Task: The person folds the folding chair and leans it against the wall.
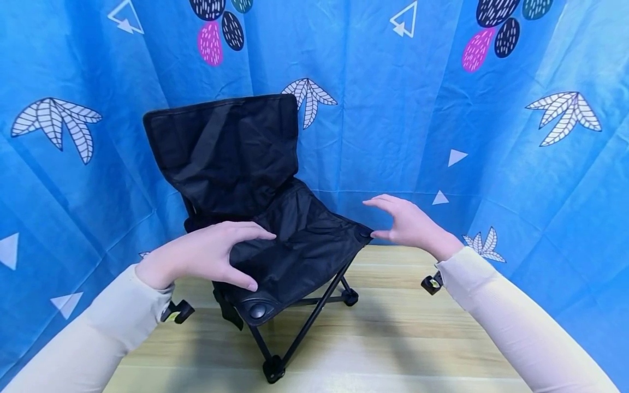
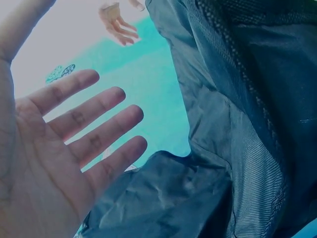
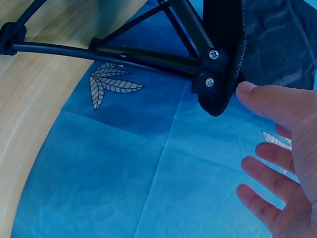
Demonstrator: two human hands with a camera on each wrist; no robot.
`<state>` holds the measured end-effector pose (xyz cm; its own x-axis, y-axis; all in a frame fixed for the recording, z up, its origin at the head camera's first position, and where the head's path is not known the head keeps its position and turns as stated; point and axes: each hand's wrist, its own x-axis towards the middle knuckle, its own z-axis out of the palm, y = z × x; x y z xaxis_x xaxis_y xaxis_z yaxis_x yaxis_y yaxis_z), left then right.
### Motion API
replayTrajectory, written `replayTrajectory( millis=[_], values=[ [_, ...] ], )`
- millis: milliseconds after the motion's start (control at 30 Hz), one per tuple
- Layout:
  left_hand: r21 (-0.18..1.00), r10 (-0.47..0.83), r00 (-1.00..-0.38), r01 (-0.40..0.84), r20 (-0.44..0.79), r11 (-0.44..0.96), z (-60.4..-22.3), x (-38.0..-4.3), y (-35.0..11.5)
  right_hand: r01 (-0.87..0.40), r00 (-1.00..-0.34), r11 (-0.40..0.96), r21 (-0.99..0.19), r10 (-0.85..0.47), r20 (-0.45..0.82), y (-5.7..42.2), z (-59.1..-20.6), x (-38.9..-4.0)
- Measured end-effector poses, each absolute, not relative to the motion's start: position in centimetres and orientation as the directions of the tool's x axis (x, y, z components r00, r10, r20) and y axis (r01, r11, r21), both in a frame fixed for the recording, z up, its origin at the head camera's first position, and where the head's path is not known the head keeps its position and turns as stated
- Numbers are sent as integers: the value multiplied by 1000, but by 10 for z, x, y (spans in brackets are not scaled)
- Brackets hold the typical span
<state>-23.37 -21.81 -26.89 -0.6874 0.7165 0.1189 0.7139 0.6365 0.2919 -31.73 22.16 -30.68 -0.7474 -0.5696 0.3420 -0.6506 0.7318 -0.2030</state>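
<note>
When viewed from above, note blue, leaf-printed fabric curtain (image 1: 383, 120) behind, pale wood-grain surface (image 1: 413, 333) below, unfolded black cloth chair (image 1: 226, 158) thereon; bare left hand (image 1: 208, 254) outspread and empty near the seat (image 1: 300, 256); bare right hand (image 1: 413, 222) likewise, thumb (image 3: 267, 101) at one corner (image 1: 362, 233).

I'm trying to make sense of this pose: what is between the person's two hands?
In the head view, the fabric seat of the black folding chair lies between the left hand and the right hand.
</note>
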Motion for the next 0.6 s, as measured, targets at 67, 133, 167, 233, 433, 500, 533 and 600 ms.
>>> replayTrajectory(
  millis=[67,133,167,233,433,500,533,600],
  values=[
    [305,721,-683,716,119,628,-269,-232,-218,-655,-745,726,-208,-576,337,222,-307,-317],
    [316,727,-676,720,118,618,-270,-231,-218,-659,-743,721,-215,-580,335,223,-308,-318],
    [322,729,-674,721,117,614,-270,-230,-218,-662,-742,717,-219,-582,333,223,-308,-318],
    [333,731,-674,718,110,612,-270,-229,-218,-664,-741,713,-226,-586,329,224,-309,-318],
    [343,730,-678,708,86,617,-272,-223,-218,-662,-745,712,-234,-591,308,226,-311,-315],
    [346,732,-676,708,79,616,-273,-221,-217,-659,-748,714,-237,-589,305,226,-313,-315],
    [347,734,-675,708,76,616,-273,-220,-217,-657,-750,715,-238,-589,302,226,-314,-315],
    [349,739,-670,710,69,611,-274,-218,-216,-656,-751,717,-236,-589,299,226,-316,-314]
  ],
)
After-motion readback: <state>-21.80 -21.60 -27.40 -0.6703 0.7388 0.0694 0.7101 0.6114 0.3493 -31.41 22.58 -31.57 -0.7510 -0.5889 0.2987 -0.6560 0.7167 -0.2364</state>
